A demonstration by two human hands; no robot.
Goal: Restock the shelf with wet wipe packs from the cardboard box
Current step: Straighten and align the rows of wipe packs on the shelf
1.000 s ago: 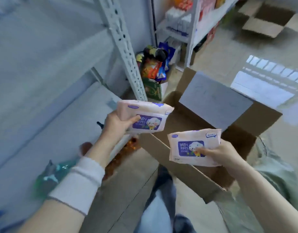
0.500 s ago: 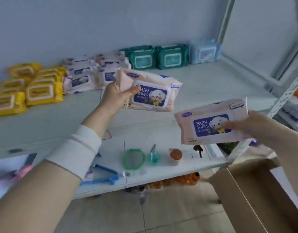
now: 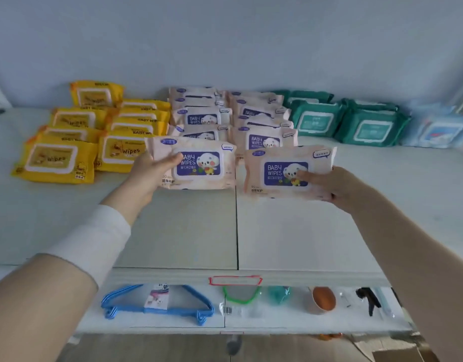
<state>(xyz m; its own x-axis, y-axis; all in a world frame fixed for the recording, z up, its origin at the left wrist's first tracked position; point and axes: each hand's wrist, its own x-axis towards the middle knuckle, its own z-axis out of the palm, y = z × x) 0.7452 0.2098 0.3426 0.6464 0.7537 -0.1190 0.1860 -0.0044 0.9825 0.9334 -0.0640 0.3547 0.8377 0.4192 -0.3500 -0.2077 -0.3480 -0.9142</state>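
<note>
My left hand (image 3: 152, 171) grips a pink baby wipes pack (image 3: 199, 163) by its left end, thumb on the front. My right hand (image 3: 329, 184) grips a second pink baby wipes pack (image 3: 285, 171) by its right end. Both packs hover side by side above the white shelf (image 3: 188, 231), just in front of two rows of the same pink packs (image 3: 233, 118). Only a corner of the cardboard box (image 3: 402, 355) shows at the bottom right.
Yellow wipes packs (image 3: 89, 131) fill the shelf's left, green packs (image 3: 342, 121) and a light blue pack (image 3: 439, 129) its right. The lower shelf holds blue hangers (image 3: 157, 304), a green-rimmed item (image 3: 240, 293) and an orange cup (image 3: 324, 299). Bare shelf lies in front of the packs.
The view swung from the box on the floor up to the shelf. Both hands carried their packs forward over the shelf, up to the front of the pink rows.
</note>
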